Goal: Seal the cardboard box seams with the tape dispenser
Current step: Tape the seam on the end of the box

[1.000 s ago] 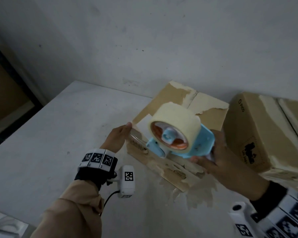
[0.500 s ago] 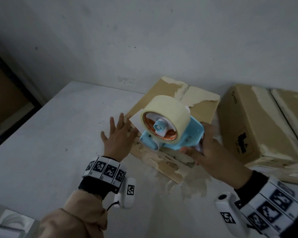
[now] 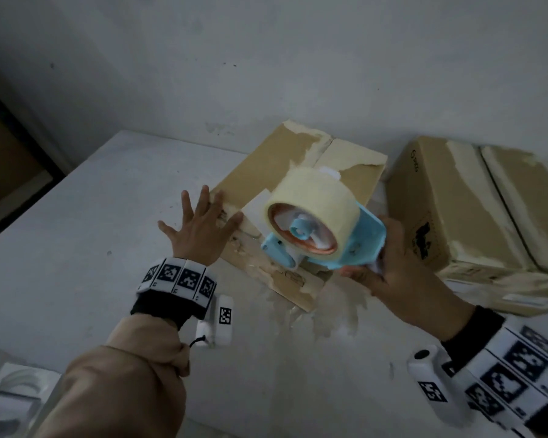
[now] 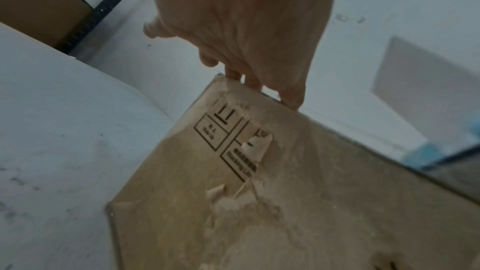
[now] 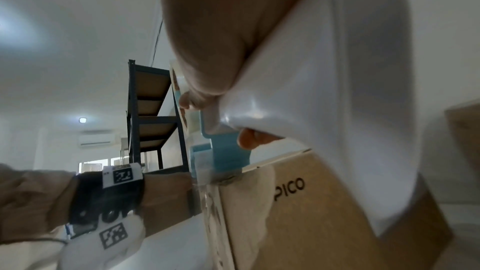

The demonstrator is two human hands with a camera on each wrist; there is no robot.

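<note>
Since a second ago, the left hand (image 3: 200,229) has been opened out: its fingers were bunched at the edge of the cardboard box (image 3: 298,172), and now they are spread wide and flat. The tape dispenser (image 3: 323,235) has been kept at about the same spot over the box.

The left hand is laid on the near left corner of the box, palm down, with nothing held in it. In the left wrist view the fingertips (image 4: 291,98) are seen touching the top edge of the box, above the printed marks on its side.

The tape dispenser is blue, with a big pale roll of tape (image 3: 314,200) on it. It is held by the right hand (image 3: 402,279), which is wrapped around the white handle (image 5: 337,69). The dispenser is at about 3 o'clock from the left hand, close beside it but not touching it. Its front end is set at the near edge of the box, and in the right wrist view a clear strip of tape (image 5: 205,192) is seen hanging down the box side.

A second cardboard box (image 3: 462,210) is seen at 3 o'clock from the first one, just beside it. Both are placed on a white table (image 3: 76,248) by a white wall.
</note>
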